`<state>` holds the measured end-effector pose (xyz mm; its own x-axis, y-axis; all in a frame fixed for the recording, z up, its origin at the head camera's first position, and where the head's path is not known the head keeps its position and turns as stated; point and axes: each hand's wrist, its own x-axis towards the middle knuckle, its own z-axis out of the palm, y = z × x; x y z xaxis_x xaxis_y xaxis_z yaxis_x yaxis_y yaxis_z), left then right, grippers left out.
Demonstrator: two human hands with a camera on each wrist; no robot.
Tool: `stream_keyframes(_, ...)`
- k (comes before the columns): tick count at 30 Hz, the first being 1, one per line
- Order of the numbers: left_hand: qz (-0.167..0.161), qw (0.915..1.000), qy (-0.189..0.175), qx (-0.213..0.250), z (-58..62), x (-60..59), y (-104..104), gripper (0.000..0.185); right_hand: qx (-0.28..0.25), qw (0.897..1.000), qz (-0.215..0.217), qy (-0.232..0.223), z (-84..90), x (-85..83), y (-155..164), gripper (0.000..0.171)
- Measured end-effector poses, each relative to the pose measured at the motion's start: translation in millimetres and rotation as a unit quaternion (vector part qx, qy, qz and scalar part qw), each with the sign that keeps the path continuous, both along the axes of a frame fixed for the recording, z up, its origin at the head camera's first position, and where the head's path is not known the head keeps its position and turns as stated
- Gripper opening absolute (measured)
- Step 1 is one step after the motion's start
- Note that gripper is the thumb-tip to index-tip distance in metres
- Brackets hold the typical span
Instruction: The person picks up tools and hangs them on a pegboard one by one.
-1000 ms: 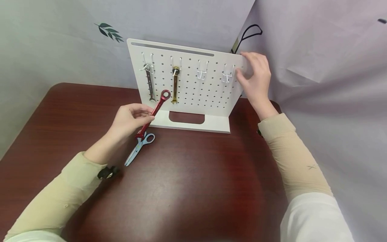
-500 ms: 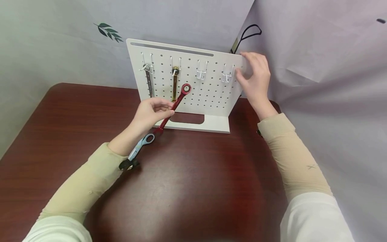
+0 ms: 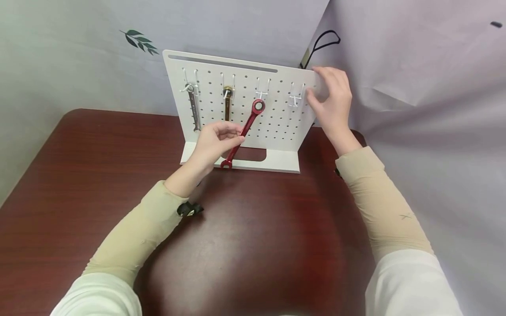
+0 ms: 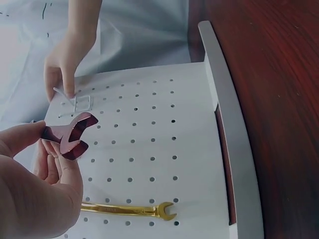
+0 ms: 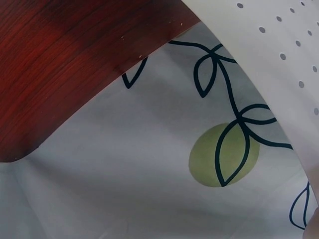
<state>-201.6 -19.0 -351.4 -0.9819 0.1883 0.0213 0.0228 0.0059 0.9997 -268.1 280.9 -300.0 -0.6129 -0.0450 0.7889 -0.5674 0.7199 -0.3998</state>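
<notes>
My left hand (image 3: pixel 213 142) pinches a red ratchet wrench (image 3: pixel 247 125) by its shaft, ring end up and tilted right. That ring end is in front of the white pegboard (image 3: pixel 272 123), just below the third hook (image 3: pixel 261 94); touching or apart, I cannot tell. The wrench's open-end jaw points at the camera in the left wrist view. At the board's upper right edge my right hand (image 3: pixel 335 101) grips the panel, thumb on the front. A silver wrench (image 3: pixel 193 107) and a gold wrench (image 4: pixel 134 209) hang from the first two hooks.
The fourth hook (image 3: pixel 295 101), beside my right thumb, bears nothing. The board's foot (image 3: pixel 282 161) rests on the dark red table (image 3: pixel 253 228). A pale patterned cloth (image 5: pixel 124 189) stands behind and to the right. My left forearm hides the scissors almost wholly.
My left hand has carried the red wrench rightward and slightly up, from over the scissors to below the third hook. The left forearm now covers the scissors. My right hand has stayed on the board.
</notes>
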Motion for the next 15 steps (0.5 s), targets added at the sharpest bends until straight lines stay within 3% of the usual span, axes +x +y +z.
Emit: stream_keyframes(15, 0.016, 0.9993, -0.03, 0.015, -5.4, -20.5, 13.8, 0.028, 0.0, 1.0, -0.001, 0.003, -0.1, 0.0, -0.5, 0.037)
